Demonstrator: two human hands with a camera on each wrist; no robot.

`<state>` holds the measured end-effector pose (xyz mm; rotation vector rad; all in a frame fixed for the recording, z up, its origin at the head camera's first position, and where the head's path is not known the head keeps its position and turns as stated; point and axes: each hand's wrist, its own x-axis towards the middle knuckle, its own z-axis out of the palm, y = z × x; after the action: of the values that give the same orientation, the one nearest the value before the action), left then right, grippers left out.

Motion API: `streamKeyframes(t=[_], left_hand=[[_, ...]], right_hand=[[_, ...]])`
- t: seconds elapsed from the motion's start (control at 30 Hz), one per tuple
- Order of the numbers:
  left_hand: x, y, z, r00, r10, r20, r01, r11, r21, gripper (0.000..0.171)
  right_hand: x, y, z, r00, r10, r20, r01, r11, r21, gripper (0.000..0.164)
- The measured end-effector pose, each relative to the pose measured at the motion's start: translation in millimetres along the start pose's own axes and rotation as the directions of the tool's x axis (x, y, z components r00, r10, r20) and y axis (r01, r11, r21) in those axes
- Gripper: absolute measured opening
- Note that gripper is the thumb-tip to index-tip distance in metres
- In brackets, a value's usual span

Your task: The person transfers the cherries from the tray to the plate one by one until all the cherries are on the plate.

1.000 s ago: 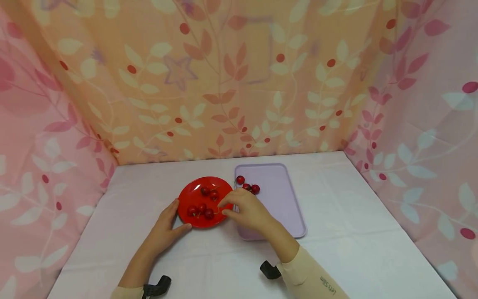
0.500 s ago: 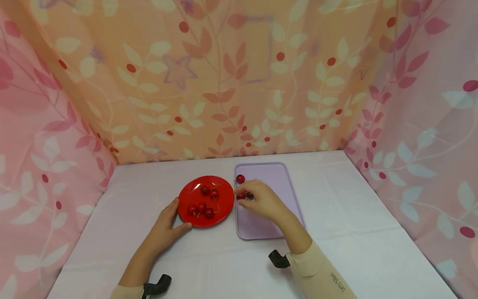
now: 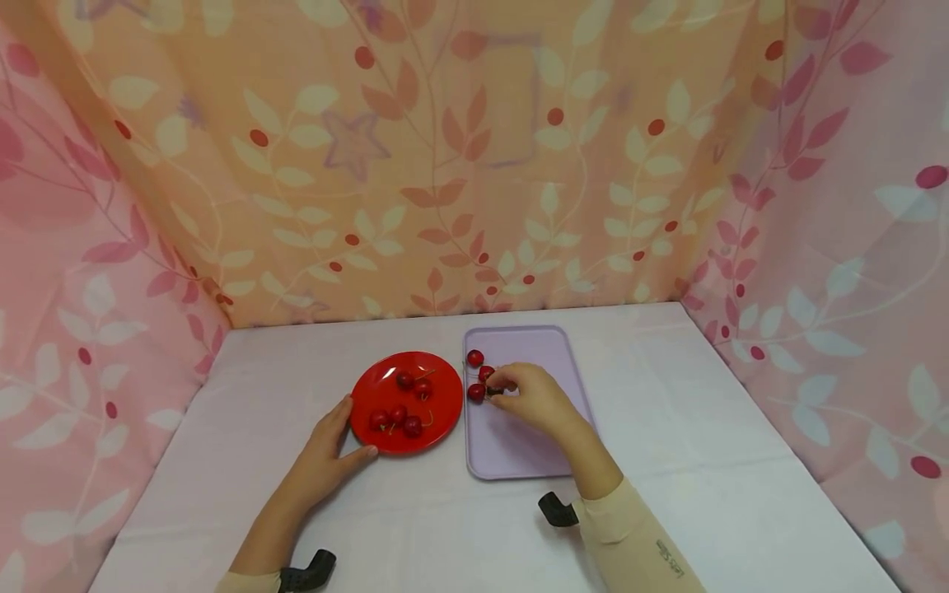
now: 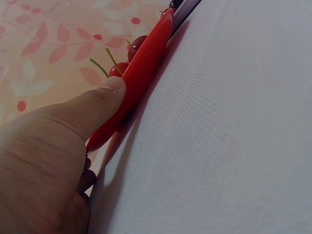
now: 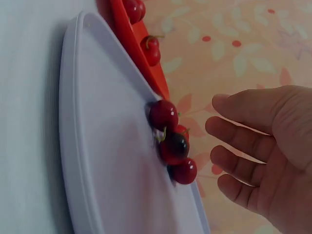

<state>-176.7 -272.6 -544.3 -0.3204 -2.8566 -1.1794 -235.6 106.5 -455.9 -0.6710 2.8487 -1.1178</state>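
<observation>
My left hand (image 3: 326,453) rests at the near-left rim of a red plate (image 3: 445,420), thumb along its front edge and fingers along its left side. Several cherries with stems (image 3: 412,426) lie on that plate. Over the left part of a lilac tray (image 3: 519,461) hovers my right hand (image 3: 537,399), thumb and index bent toward a small cluster of cherries (image 3: 476,392). In the right wrist view the fingers (image 5: 234,129) are loosely curved and apart from the tray's cherries (image 5: 163,115), with nothing seen between them. The head view partly hides cherries behind that hand.
Plate and tray stand nearly side by side on a white tablecloth (image 3: 415,527). One cherry (image 3: 475,358) sits near the tray's upper left corner. Patterned curtains (image 3: 445,165) close off the back and both sides. Black wrist mounts (image 3: 558,510) stick out from the sleeves.
My right hand has moved from the plate's right edge to the cherries on the tray. A cherry at the tray's left edge now shows from under it. The left hand stays at the plate.
</observation>
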Motion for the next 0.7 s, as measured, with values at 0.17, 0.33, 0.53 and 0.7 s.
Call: streamKeyframes(t=[0.17,0.33,0.53,0.7], left_hand=[[-3.4,-0.6,0.9,1.000,-0.001,0.008,0.001,1.000,0.003,0.105],[-2.4,-1.5,1.9,1.000,0.013,-0.003,-0.013,1.000,0.013,0.104],[-0.8,-0.4,0.8,1.000,0.012,-0.003,-0.012,1.000,0.016,0.104],[1.2,-0.3,-0.5,1.000,0.014,0.004,-0.014,1.000,0.005,0.105]], right_hand=[[-1.2,14.1,6.4,0.993,0.115,0.030,-0.116,0.993,0.028,0.016],[-1.0,20.1,10.9,0.986,0.160,0.038,-0.162,0.986,0.038,0.013],[0.2,24.5,18.3,0.981,0.193,0.009,-0.193,0.981,0.027,0.014],[2.0,20.7,24.7,0.975,0.224,-0.011,-0.224,0.975,0.002,0.017]])
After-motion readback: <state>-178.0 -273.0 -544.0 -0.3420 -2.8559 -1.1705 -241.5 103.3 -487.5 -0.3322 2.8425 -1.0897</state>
